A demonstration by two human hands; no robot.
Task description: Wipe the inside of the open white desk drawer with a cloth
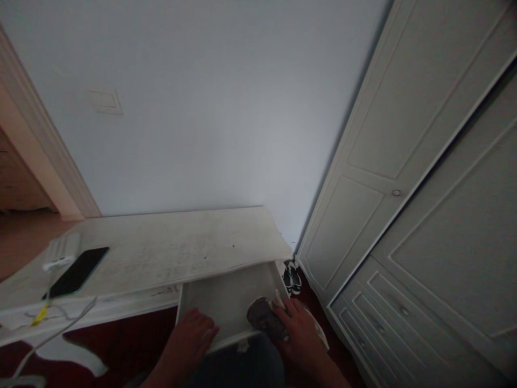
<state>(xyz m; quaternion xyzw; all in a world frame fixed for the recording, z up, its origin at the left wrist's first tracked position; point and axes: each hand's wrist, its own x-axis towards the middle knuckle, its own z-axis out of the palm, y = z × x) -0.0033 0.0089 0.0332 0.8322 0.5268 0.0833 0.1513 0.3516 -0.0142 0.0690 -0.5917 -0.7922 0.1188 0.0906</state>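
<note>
A white drawer (pixel 220 302) is pulled out from under a white desk top (pixel 173 245). My left hand (pixel 194 337) is closed over the drawer's left front corner, its fingers curled at the edge. In my right hand (pixel 297 326) is a bunched grey cloth (pixel 264 318), which lies over the drawer's right front part. A pale piece of fabric shows beside the fingers of that hand. The inside of the drawer is a plain light surface, partly hidden by both hands and the cloth.
A black phone (pixel 81 272) and a white power strip (pixel 62 250) lie on the desk's left end, with a cable and a yellow tag (pixel 39 314) hanging down. Shoes (pixel 291 277) stand on the dark red floor near a wardrobe (pixel 363 215) at the right.
</note>
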